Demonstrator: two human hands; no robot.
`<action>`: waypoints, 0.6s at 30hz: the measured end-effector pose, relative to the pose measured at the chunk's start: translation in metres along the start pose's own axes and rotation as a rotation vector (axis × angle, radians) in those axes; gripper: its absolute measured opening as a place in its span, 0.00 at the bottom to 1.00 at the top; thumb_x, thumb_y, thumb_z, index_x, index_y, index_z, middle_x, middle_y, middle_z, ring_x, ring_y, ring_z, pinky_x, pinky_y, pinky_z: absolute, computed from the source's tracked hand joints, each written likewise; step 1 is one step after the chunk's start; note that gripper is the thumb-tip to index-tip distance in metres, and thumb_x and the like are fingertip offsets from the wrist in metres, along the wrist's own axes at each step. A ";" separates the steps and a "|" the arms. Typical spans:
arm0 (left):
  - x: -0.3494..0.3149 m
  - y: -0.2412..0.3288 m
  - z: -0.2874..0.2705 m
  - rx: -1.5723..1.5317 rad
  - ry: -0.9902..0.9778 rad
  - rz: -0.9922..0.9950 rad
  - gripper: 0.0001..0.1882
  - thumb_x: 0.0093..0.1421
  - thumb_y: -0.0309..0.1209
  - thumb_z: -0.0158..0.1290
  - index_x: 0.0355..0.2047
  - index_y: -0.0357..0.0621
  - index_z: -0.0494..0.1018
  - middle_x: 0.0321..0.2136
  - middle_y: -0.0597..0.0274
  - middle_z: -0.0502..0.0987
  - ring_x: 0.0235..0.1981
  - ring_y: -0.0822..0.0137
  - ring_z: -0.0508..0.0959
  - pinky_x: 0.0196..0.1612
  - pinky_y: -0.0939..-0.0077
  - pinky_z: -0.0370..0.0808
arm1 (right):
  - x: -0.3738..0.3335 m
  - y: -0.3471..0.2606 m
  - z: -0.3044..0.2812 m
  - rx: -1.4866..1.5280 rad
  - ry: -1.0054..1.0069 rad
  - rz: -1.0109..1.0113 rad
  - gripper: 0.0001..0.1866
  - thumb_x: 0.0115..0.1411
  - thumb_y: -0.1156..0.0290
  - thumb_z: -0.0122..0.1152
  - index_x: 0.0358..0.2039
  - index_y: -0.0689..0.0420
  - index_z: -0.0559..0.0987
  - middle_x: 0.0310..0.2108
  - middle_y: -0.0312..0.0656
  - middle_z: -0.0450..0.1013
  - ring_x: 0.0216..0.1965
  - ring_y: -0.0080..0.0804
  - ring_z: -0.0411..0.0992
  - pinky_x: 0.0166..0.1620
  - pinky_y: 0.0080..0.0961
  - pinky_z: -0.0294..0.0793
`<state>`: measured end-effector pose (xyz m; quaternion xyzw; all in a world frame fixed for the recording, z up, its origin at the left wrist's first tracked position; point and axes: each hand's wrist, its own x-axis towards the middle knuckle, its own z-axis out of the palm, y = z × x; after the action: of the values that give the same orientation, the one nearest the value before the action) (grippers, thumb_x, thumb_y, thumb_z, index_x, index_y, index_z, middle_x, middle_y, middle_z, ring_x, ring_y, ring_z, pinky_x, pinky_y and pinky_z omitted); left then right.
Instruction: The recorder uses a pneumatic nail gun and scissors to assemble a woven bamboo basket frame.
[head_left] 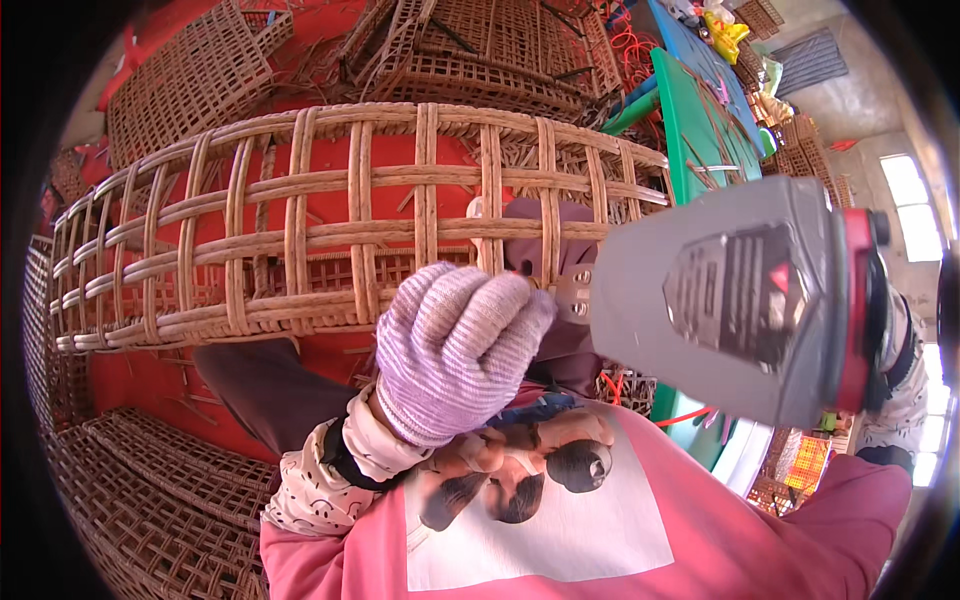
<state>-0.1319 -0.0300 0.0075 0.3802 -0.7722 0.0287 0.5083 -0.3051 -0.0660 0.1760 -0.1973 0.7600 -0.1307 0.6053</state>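
A: State the position of the rattan frame [330, 230].
B: It lies across the person's lap, lattice side toward the camera, above the red floor [150, 390].
A: Left hand [455, 350]?
B: Gloved, grip clenched into a fist at the frame's lower rail, touching it.
A: Right hand [895, 370]?
B: Mostly hidden behind the grey power tool [735, 300]; its grip holds the tool, nose against the frame beside the left glove.
A: Surroundings?
B: Stacked woven panels [150, 510] lower left; a green worktop [700, 130] upper right.
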 end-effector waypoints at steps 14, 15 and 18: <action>0.018 -0.015 -0.009 0.271 -0.135 0.125 0.09 0.47 0.29 0.58 0.32 0.45 0.76 0.31 0.64 0.74 0.33 0.60 0.72 0.38 0.67 0.69 | 0.056 0.119 -0.184 -0.628 0.557 -0.778 0.16 0.46 0.74 0.58 0.38 0.61 0.72 0.26 0.40 0.73 0.22 0.27 0.71 0.28 0.25 0.71; 0.020 -0.016 -0.010 0.302 -0.130 0.131 0.10 0.48 0.29 0.58 0.32 0.46 0.76 0.31 0.64 0.74 0.34 0.60 0.72 0.38 0.67 0.69 | 0.074 0.136 -0.202 -0.725 0.708 -0.859 0.19 0.45 0.70 0.59 0.39 0.62 0.72 0.26 0.44 0.74 0.26 0.33 0.73 0.32 0.28 0.72; 0.026 -0.018 -0.014 0.298 -0.189 0.126 0.08 0.49 0.30 0.58 0.32 0.46 0.76 0.31 0.64 0.74 0.35 0.59 0.72 0.41 0.67 0.69 | 0.113 0.160 -0.235 -0.888 0.902 -0.527 0.22 0.45 0.67 0.59 0.43 0.59 0.71 0.34 0.54 0.74 0.39 0.50 0.73 0.45 0.36 0.71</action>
<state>-0.1150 -0.0518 0.0293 0.4033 -0.8259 0.1387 0.3687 -0.5778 0.0145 0.0631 -0.5314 0.8460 -0.0189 0.0391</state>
